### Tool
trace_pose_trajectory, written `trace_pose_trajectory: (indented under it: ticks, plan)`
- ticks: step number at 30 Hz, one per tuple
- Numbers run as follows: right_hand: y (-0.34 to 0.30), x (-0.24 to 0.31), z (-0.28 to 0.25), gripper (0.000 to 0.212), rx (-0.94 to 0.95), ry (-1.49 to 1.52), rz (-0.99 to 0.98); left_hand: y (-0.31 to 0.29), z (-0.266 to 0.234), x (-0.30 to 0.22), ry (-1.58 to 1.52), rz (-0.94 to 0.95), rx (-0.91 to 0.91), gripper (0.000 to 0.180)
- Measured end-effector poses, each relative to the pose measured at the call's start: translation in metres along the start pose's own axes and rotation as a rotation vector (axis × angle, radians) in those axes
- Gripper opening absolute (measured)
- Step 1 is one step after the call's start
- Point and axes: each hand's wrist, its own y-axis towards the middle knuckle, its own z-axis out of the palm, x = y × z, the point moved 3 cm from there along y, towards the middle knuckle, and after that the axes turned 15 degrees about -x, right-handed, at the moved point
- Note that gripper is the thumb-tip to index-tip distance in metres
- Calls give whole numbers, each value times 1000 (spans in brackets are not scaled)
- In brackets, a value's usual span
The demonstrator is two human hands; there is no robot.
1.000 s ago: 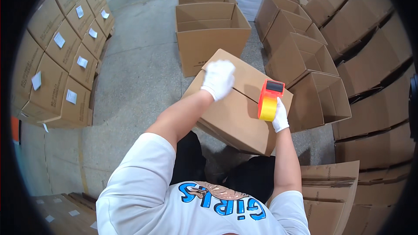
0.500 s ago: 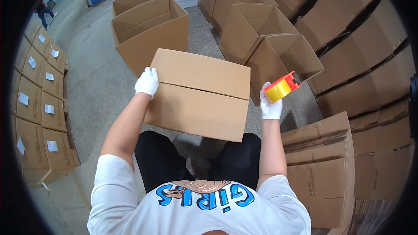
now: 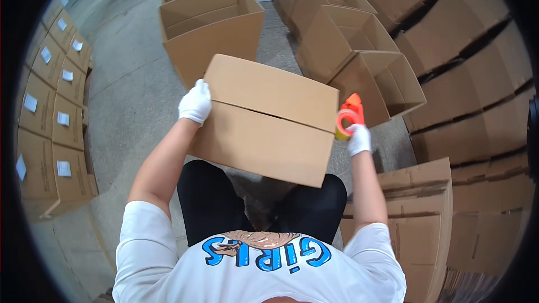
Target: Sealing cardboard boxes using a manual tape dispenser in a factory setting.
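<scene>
In front of my knees is a brown cardboard box point(image 3: 264, 140), its two top flaps folded down and meeting along a dark seam. My left hand point(image 3: 195, 102), in a white glove, grips the box's left edge near the far corner; the fingertips are partly hidden behind it. Beyond the box's right side, my gloved right hand point(image 3: 359, 139) is closed on a tape dispenser point(image 3: 355, 111) with an orange-red frame and a yellow tape roll. The dispenser is at the right end of the seam; whether it touches the box I cannot tell.
Open-topped boxes stand in rows ahead, one row at left point(image 3: 219, 33) and one at right point(image 3: 359, 78). Closed boxes with white labels are stacked on the left point(image 3: 70, 126). Flattened cardboard point(image 3: 415, 213) leans at my right. More cardboard point(image 3: 471, 101) lines the far right.
My right hand has turned the tape dispenser, swinging its end from pointing right to pointing away from me, nearer the box. The box has tilted slightly clockwise, and the whole view has shifted.
</scene>
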Motion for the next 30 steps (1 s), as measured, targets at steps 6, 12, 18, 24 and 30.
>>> trace_pose_trajectory:
  ticks: [6, 12, 18, 24, 30]
  plan:
    - [83, 150, 117, 17, 180, 163, -155, 6, 11, -5, -12, -37, 34, 30]
    - [42, 128, 244, 8, 127, -73, -347, 10, -5, -10, -1, -70, 11, 23]
    - [-36, 58, 265, 20, 666, -510, -710, 8, 8, -8, -84, -89, 37, 32]
    - [-8, 56, 301, 28, 1100, -588, -725, 10, 17, -14, 11, -38, -88, 35]
    - [39, 44, 351, 26, 412, -35, -252, 8, 19, -8, -188, -141, 94, 29]
